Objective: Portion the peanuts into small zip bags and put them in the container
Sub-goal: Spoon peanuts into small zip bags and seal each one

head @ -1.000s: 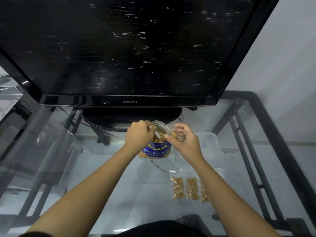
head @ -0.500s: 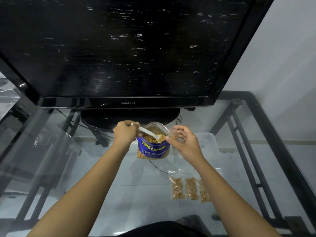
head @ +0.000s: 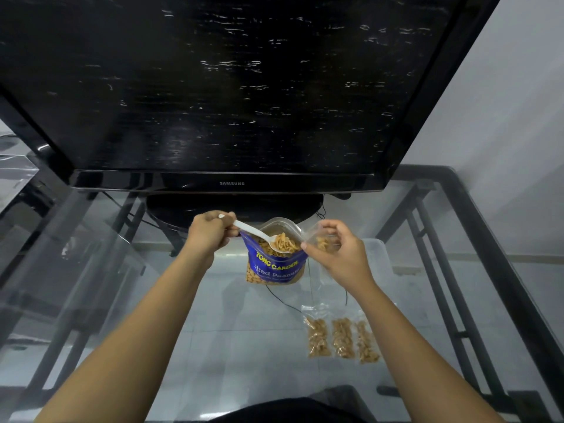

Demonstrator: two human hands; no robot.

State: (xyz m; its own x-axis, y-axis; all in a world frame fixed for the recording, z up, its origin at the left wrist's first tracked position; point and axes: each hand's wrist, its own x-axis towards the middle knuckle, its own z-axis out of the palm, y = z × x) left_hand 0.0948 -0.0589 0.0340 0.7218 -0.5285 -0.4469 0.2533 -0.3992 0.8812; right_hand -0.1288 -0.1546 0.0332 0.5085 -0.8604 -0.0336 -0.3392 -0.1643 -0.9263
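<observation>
Left hand (head: 210, 232) at frame centre gripping white plastic spoon (head: 258, 235), long axis slanting down-right, heaped bowl over open blue peanut pouch (head: 274, 260), right hand (head: 337, 251) pinching small clear zip bag (head: 320, 239) beside pouch mouth, three filled clear bags (head: 340, 337) lower right on glass table (head: 232, 346).
</observation>
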